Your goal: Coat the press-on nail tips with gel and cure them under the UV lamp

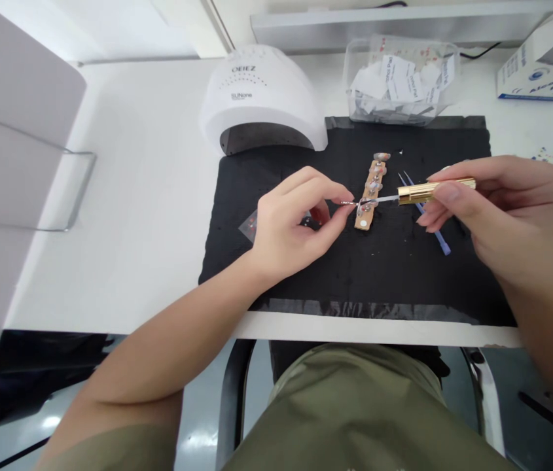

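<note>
**Two hands meet over the black mat, centre of the frame**

From my seat I see the left hand [296, 226] reaching in from the lower left, its thumb and first fingers closed in a tight pinch on a thin silvery sliver [347, 203], too small for me to identify; the right hand [506, 219] enters from the right edge, its fingers curled shut around a ribbed gold cylindrical brush handle [433, 191]; the handle's thin pale shaft [387, 198] points left, its far end just beside the pinched sliver and over a long tan wooden strip [369, 196] set with small glossy nail tips; that strip lies near the middle of the rectangular black mat [355, 216], almost upright in the frame; a slim blue plastic tool [433, 229] lies on the mat beneath the right hand, and a small clear plastic piece with red specks [249, 226] sits just past the left hand; at the top of the frame, a clear plastic bin [401, 82] holds crumpled white paper wrappers; a white domed nail lamp [261, 98] stands to its left, and a white-and-blue alcohol pads box [541, 78] sits at the upper right.
</note>
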Motion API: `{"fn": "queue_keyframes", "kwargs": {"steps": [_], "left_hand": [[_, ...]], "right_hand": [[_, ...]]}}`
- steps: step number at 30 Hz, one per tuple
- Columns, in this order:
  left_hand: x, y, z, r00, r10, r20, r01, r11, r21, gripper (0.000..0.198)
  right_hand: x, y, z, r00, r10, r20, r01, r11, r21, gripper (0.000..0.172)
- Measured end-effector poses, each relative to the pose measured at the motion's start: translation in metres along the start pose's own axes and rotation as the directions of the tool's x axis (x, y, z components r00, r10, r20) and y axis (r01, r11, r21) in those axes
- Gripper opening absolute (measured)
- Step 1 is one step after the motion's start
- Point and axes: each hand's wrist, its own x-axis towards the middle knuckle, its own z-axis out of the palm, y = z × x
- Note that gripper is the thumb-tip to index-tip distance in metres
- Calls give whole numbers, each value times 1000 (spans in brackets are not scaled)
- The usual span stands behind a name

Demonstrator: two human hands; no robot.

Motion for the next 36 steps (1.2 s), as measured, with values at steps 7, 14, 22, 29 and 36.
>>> {"fn": "queue_keyframes", "kwargs": {"steps": [7, 14, 22, 29, 36], "left_hand": [[-1, -1, 0, 1000, -24, 16, 23, 999, 49, 7], [0, 1, -1, 1000, -23, 10, 23, 999, 34, 7], [1, 2, 0, 1000, -6, 3, 6, 1000, 4, 8], [0, 1, -1, 999, -25, 23, 24, 999, 41, 7], [0, 1, 1, 999, -35, 10, 35, 999, -8, 8]], "right_hand": [[2, 0, 1, 1000, 9, -8, -9, 1000, 11, 7], [0, -1, 0, 1000, -11, 7, 11, 1000, 1, 7], [-2, 0, -3, 999, -28, 42, 28, 1000, -13, 8], [-2, 0, -3, 998, -25, 62, 26, 1000, -12, 8], [0, -2, 3, 996, -28, -85, 31, 999, 33, 10]]}}
